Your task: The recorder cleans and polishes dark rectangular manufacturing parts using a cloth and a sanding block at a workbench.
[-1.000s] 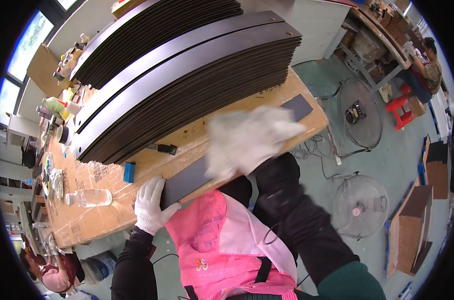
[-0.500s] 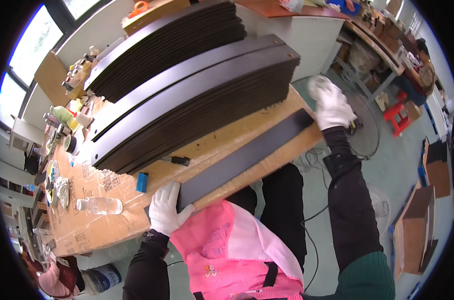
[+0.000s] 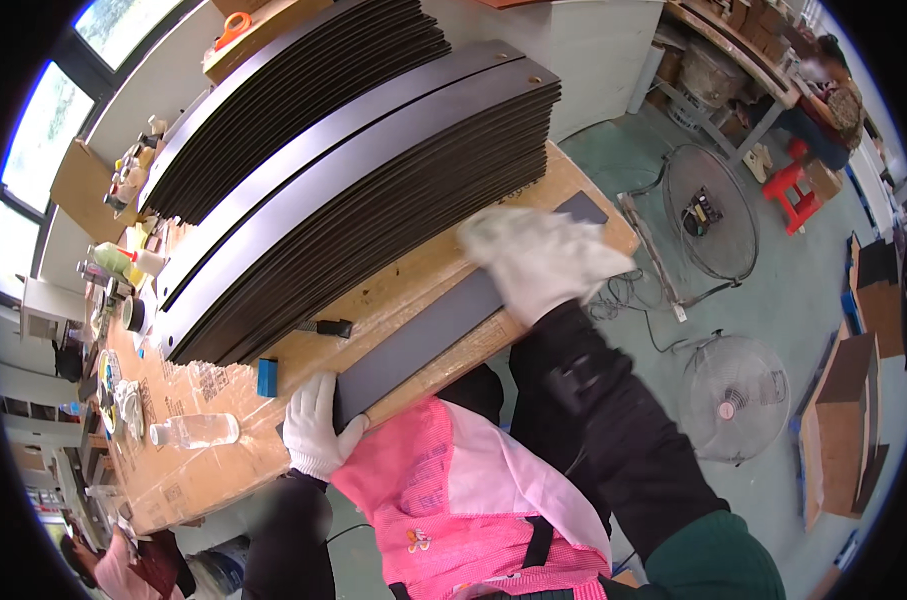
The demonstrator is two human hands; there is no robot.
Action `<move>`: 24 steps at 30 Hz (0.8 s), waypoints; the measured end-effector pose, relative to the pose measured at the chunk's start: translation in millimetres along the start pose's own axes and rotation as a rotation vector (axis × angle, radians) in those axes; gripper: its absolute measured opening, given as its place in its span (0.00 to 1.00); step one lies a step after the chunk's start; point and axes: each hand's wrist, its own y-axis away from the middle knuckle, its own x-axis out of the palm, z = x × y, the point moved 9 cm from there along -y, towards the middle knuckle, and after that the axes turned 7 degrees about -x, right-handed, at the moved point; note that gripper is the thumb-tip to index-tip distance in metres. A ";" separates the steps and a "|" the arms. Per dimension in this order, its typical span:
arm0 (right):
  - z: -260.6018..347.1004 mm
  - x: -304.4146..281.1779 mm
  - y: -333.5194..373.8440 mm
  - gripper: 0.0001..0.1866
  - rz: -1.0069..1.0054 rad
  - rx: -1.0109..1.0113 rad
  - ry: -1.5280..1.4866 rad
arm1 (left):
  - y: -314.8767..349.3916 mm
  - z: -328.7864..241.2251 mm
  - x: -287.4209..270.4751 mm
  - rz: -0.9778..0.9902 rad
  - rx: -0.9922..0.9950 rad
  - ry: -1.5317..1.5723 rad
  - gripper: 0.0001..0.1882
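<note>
A long dark grey strip (image 3: 423,328) lies slantwise along the near edge of the cardboard-covered table (image 3: 198,480). My left hand (image 3: 318,428), in a white glove, rests flat across its left end, with fingers stretched and thumb spread to the right. Over the strip's right half, my white-gloved right hand (image 3: 543,262) is smeared by motion. A broad white shape surrounds its fingers, and I cannot tell whether it is a cloth or only the glove. Beyond the strip stands a tall stack of curved dark panels (image 3: 373,190), with another stack (image 3: 303,90) behind it.
On the table are a blue block (image 3: 266,377), a small black-ended tool (image 3: 331,328), a clear bottle (image 3: 198,431) and crumpled white gloves (image 3: 128,405). Fans (image 3: 725,398) stand on the floor at right. Another person (image 3: 828,110) sits near a red stool (image 3: 793,197).
My right hand has swept left from beyond the strip's right end to over its right half. My left hand stays on the left end. The whole view has shifted slightly.
</note>
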 end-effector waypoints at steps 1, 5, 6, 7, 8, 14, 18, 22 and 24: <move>-31.2 4.6 -3.4 0.23 0.119 0.140 0.005 | 2.0 1.9 -2.1 0.010 -0.006 0.013 0.45; -97.5 -6.1 -5.6 0.20 -0.175 0.143 -0.032 | 4.2 2.3 -4.5 0.001 0.009 0.035 0.45; -113.8 -2.7 -6.7 0.20 -0.143 0.225 -0.037 | 3.5 1.3 -5.5 -0.013 0.011 0.042 0.45; -124.0 6.6 -9.4 0.19 -0.106 0.303 -0.056 | 6.3 5.5 -4.9 0.000 -0.010 0.035 0.45; -142.9 10.3 -12.9 0.20 -0.006 0.382 -0.061 | 6.0 5.2 -4.3 0.007 -0.020 0.043 0.44; -207.2 -34.5 -5.3 0.16 0.123 0.628 0.030 | 9.1 3.2 -4.7 -0.030 -0.003 0.054 0.44; -45.5 -48.9 -22.1 0.16 0.090 0.243 0.051 | 11.5 11.7 -7.1 -0.003 -0.046 0.045 0.44; 151.7 9.6 31.8 0.15 -0.069 -0.452 -0.160 | 4.0 5.4 -4.9 -0.012 -0.026 0.059 0.44; 165.3 -10.3 26.2 0.16 0.078 -0.343 -0.264 | 10.6 11.1 -3.1 -0.019 -0.029 0.013 0.44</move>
